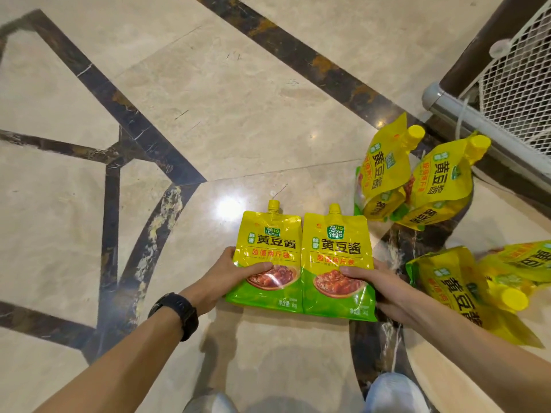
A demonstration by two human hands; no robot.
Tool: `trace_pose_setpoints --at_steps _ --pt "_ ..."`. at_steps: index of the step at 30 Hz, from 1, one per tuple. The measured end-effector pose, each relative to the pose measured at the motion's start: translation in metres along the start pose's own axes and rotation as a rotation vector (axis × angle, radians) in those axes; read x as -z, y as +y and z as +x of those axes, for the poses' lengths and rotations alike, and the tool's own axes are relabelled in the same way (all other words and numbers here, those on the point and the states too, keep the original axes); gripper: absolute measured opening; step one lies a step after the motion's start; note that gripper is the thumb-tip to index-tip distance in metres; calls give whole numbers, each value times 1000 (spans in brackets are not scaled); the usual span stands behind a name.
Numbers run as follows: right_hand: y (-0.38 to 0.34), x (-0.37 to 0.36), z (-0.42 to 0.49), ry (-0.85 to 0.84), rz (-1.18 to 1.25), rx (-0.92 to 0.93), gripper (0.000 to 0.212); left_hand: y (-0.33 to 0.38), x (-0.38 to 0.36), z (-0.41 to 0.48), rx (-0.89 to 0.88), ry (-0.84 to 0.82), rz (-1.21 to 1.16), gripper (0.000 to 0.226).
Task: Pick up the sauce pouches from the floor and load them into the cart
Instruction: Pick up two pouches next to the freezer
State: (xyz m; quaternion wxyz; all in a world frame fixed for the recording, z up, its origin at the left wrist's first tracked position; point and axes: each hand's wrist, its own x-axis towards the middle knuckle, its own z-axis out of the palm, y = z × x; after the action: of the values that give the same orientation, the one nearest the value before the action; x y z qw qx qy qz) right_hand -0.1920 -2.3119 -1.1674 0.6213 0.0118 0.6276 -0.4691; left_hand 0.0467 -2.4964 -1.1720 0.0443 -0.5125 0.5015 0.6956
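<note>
**Currently: two pouches in hand, four on floor, cart at far right**

Item 1, left pouch [269, 257]. Yellow-green, spout pointing far. Gripped by the left hand [231, 274] along its left edge, thumb across the lower front, fingers behind.

Item 2, right pouch [337, 263]. Same type, edge-to-edge with item 1, slightly overlapping it. Gripped by the right hand [380, 289] along its right edge, thumb on the front.

Item 3, floor pouches. Two at far right [384, 171], leaning together close to the cart; two more at near right [447, 281], partly out of focus.

Item 4, cart [512, 84]. White mesh wall and metal rail, far right corner; interior not visible.

Risks, as judged:
- Each pouch is pinched low and on one side only. The film looks glossy and the contents heavy, so a pouch could sag, pivot or slip out during the lift.
- Swinging both toward the cart could knock over the leaning pair beside the rail.
- A spout could catch on the mesh or rail at loading.

Hand pose: both forearms extended forward and downward, converging, palms turned inward. Watch [179, 314] on the left wrist.
</note>
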Motion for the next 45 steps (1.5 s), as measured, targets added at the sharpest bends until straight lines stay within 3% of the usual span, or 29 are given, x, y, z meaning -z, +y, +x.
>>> trace_pose_setpoints --at_steps 3,9,13,18,25,30,34,38,42,45 --pt "1 3 0 -17 -3 -13 53 -1 0 -2 23 -87 -75 32" --pt "-3 5 4 -43 -36 -22 57 -19 -8 -5 -43 -14 -160 49" --pt "-4 8 4 -53 -5 -46 47 -21 -6 -5 -61 -46 -159 58" --pt "4 3 0 -21 -63 -22 58 -20 -7 -7 -64 -55 -160 54" --pt "9 0 -3 11 -54 -1 66 -20 -5 -15 -73 -47 -171 75" --pt "2 -4 -14 -20 -15 6 63 -11 -3 -27 -123 -27 -183 55" --pt "-32 -17 -43 -21 -22 110 61 23 -1 -55 -180 15 -208 42" --pt "-82 -35 -104 -22 -39 166 61 80 3 -113 -215 34 -186 68" --pt "-142 -55 -195 -13 -5 175 63 157 4 -199 -246 34 -168 63" --pt "-195 -72 -285 -20 15 187 56 226 3 -282 -250 44 -140 75"
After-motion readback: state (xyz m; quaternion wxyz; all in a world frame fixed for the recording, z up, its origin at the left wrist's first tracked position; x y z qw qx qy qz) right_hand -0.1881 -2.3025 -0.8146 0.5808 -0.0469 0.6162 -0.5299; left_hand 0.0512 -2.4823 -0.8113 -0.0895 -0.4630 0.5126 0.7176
